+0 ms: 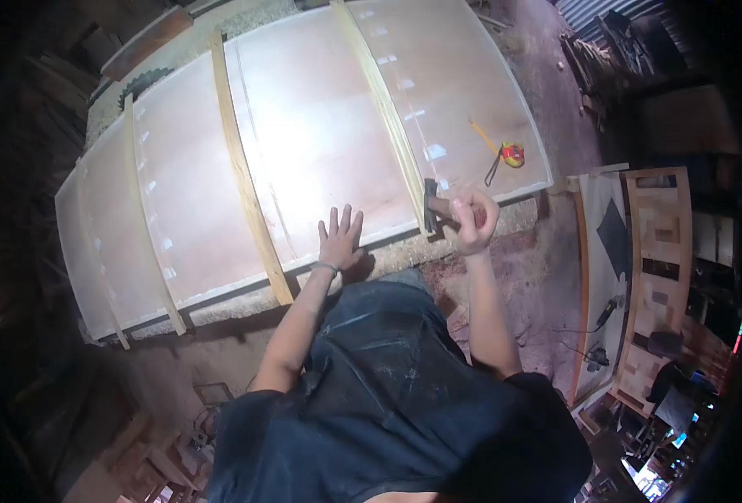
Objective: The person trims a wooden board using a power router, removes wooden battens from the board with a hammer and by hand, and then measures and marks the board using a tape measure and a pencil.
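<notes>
My left hand (339, 241) lies flat with fingers spread near the front edge of a large pale wooden panel (321, 151). My right hand (473, 220) is closed around the short visible handle of a hammer (430, 204). The hammer's dark head is over the near end of a wooden strip (392, 121) that runs across the panel; whether they touch I cannot tell. Right of the hammer, a red and yellow tape measure (512, 154) with a dark strap rests on the panel, near a yellow pencil-like stick (481, 129).
More wooden strips, one a thicker batten (241, 159), cross the panel to the left. A toothed saw blade (143, 82) lies behind it. On the right stand a long bench (593, 251) with a corded tool (610, 312) and a patterned wooden door-like panel (660, 218).
</notes>
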